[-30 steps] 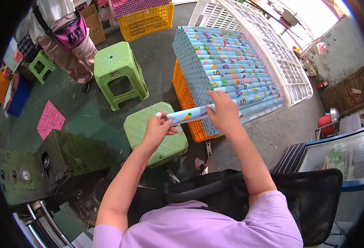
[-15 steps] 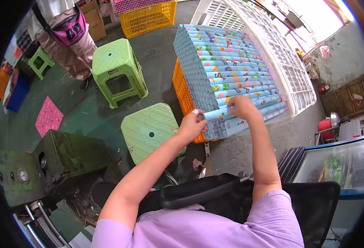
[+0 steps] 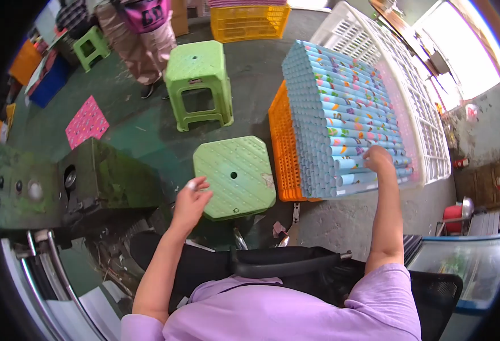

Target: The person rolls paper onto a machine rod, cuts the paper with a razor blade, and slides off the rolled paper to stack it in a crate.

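Many light blue printed tubes lie stacked in rows in a white crate tipped on its side, with an orange crate beneath. My right hand rests on a tube near the front of the stack, its fingers bent around the tube's upper side. To the left, my left hand is raised beside the near green stool, fingers apart and with nothing in it; one finger has a white wrap.
A taller green stool stands beyond the near one. Behind it is a standing person with a purple bag. A green machine is at left, a pink sheet on the floor, a yellow crate at the back.
The tube that both hands held has been laid on the stack. My left hand has let go and moved left; my right hand remains at the stack. The view has shifted.
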Demonstrator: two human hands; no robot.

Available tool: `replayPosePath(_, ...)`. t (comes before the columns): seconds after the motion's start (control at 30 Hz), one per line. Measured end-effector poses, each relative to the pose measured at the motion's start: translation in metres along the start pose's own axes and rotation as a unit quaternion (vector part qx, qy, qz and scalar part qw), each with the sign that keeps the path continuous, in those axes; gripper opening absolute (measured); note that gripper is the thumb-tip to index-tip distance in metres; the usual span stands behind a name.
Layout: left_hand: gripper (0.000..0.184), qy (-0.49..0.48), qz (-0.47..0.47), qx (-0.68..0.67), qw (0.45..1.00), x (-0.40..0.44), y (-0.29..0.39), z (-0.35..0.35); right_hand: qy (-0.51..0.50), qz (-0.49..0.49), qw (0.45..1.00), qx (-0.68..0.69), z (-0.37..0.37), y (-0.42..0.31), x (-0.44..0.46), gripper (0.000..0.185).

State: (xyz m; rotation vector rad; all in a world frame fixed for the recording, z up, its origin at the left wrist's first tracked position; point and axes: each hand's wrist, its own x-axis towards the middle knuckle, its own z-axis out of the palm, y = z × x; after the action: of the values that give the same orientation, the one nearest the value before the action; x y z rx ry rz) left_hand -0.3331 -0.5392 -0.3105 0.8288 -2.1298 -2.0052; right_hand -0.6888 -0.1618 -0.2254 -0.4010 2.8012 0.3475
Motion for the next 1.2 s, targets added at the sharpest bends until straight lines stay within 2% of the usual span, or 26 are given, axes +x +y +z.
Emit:
replayPosePath(0.1,0.045,0.137,-0.032,-0.066,0.988,-0.059,-0.011,-0.048,0.058,-0.031,0.995,-0.082,-0.007,-0.047,-0.003,0.03)
replayPosePath(0.17,0.039,0.257,-0.029,-0.115,0.959,-0.109,-0.03,-0.081,0.211,-0.157,0.965,-0.002,-0.027,-0.139,-0.028,0.031)
replayPosePath(0.23,0.036,0.381,-0.029,-0.137,0.914,-0.175,-0.052,-0.113,0.138,-0.357,0.916,0.118,-0.048,-0.256,-0.079,0.029)
replayPosePath(0.3,0.033,0.614,-0.009,-0.193,0.765,-0.242,-0.095,-0.136,-0.051,-0.492,0.836,0.238,-0.03,-0.372,-0.128,0.029)
replayPosePath(0.33,0.031,0.714,0.005,-0.216,0.666,-0.277,-0.12,-0.142,-0.05,-0.595,0.771,0.221,-0.02,-0.427,-0.161,0.029)
replayPosePath(0.37,0.031,0.755,0.005,-0.215,0.619,-0.316,-0.154,-0.15,-0.052,-0.688,0.695,0.203,-0.01,-0.474,-0.198,0.029)
replayPosePath(0.43,0.032,0.864,-0.038,-0.254,0.432,-0.417,-0.239,-0.158,-0.242,-0.691,0.653,0.195,-0.004,-0.559,-0.282,0.033)
replayPosePath(0.47,0.033,0.9,-0.056,-0.271,0.337,-0.467,-0.26,-0.149,-0.253,-0.72,0.623,0.173,0.01,-0.595,-0.313,0.033)
replayPosePath(0.5,0.033,0.914,-0.053,-0.271,0.298,-0.51,-0.267,-0.137,-0.291,-0.741,0.573,0.197,0.035,-0.635,-0.344,0.039)
replayPosePath(0.53,0.031,0.923,0.002,-0.268,0.274,-0.548,-0.272,-0.123,-0.328,-0.753,0.525,0.222,0.056,-0.67,-0.371,0.044)
replayPosePath(0.57,0.03,0.929,0.056,-0.263,0.255,-0.58,-0.273,-0.106,-0.336,-0.768,0.506,0.205,0.067,-0.696,-0.4,0.044)
replayPosePath(0.6,0.03,0.931,0.108,-0.254,0.239,-0.602,-0.272,-0.09,-0.352,-0.746,0.524,0.211,0.076,-0.718,-0.427,0.049)
replayPosePath(0.63,0.03,0.937,0.108,-0.252,0.218,-0.62,-0.272,-0.077,-0.366,-0.722,0.546,0.217,0.085,-0.732,-0.449,0.054)
replayPosePath(0.67,0.028,0.905,0.139,-0.312,0.253,-0.636,-0.268,-0.067,-0.371,-0.732,0.535,0.203,0.091,-0.74,-0.461,0.054)
replayPosePath(0.73,0.026,0.823,0.203,-0.42,0.323,-0.665,-0.262,-0.047,-0.6,-0.66,0.401,0.208,0.095,-0.764,-0.471,0.059)
replayPosePath(0.77,0.026,0.83,0.207,-0.417,0.306,-0.674,-0.26,-0.034,-0.574,-0.675,0.433,0.166,0.09,-0.764,-0.469,0.054)
replayPosePath(0.87,0.025,0.81,0.115,-0.361,0.447,-0.666,-0.249,-0.002,-0.429,-0.722,0.538,0.079,0.078,-0.733,-0.443,0.031)
replayPosePath(0.9,0.025,0.814,0.116,-0.363,0.438,-0.663,-0.236,0.004,-0.428,-0.705,0.562,0.065,0.065,-0.714,-0.448,0.028)
replayPosePath(1.0,0.023,0.775,0.013,-0.358,0.52,-0.648,-0.175,0.017,-0.431,-0.664,0.606,0.07,0.029,-0.676,-0.438,0.025)
replayPosePath(1.1,0.023,0.795,0.056,-0.368,0.479,-0.648,-0.121,0.018,-0.394,-0.691,0.605,0.026,-0.022,-0.654,-0.447,0.025)
replayPosePath(1.17,0.022,0.805,0.079,-0.373,0.455,-0.652,-0.102,0.012,-0.287,-0.727,0.616,0.098,-0.045,-0.64,-0.469,0.023)
replayPosePath(1.2,0.022,0.798,0.091,-0.388,0.451,-0.656,-0.096,0.005,-0.286,-0.73,0.614,0.094,-0.05,-0.627,-0.485,0.023)
